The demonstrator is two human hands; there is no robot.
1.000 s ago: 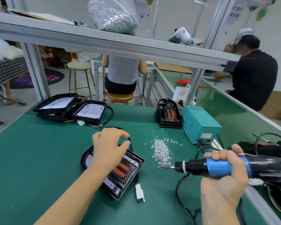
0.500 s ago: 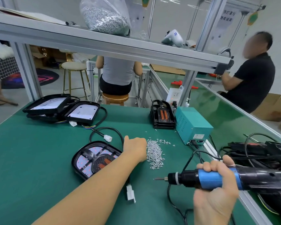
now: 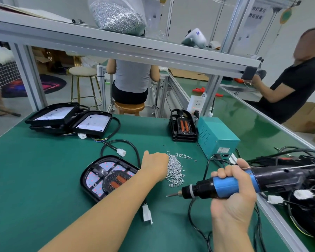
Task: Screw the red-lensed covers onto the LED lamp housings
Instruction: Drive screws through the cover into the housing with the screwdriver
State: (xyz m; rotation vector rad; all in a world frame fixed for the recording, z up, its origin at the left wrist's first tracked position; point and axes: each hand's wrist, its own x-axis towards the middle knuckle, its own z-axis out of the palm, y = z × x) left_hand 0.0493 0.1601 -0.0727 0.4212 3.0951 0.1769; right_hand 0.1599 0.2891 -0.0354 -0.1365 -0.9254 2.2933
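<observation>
head view: we see our left hand [image 3: 155, 165] reaching across the green bench mat [image 3: 44, 179] to the pile of small silver screws [image 3: 175, 170], knuckles toward us and fingers curled down into the near edge of the pile; whether a screw is pinched we cannot tell, since the fingertips are hidden behind the hand. our right hand [image 3: 234, 190] is clenched around the blue grip of the electric screwdriver [image 3: 233, 183], which lies roughly level, its bit pointing left above the mat, just short of the screws.

the lamp on the job [image 3: 107, 178], a black housing with its red-lensed cover seated on top, lies flat on the mat just left of the screws, partly under our left forearm. its black cable [image 3: 120, 142] loops behind it and ends in a white connector [image 3: 121, 152]. a second white connector [image 3: 147, 214] lies near our forearm.

farther back on the left sit open lamp housings [image 3: 71, 120] showing white boards. at the back right a stack of covered lamps [image 3: 182, 126] stands beside the teal power supply box [image 3: 216, 137]. on the shelf [image 3: 116, 46] above rests a clear bag of screws [image 3: 116, 15].
</observation>
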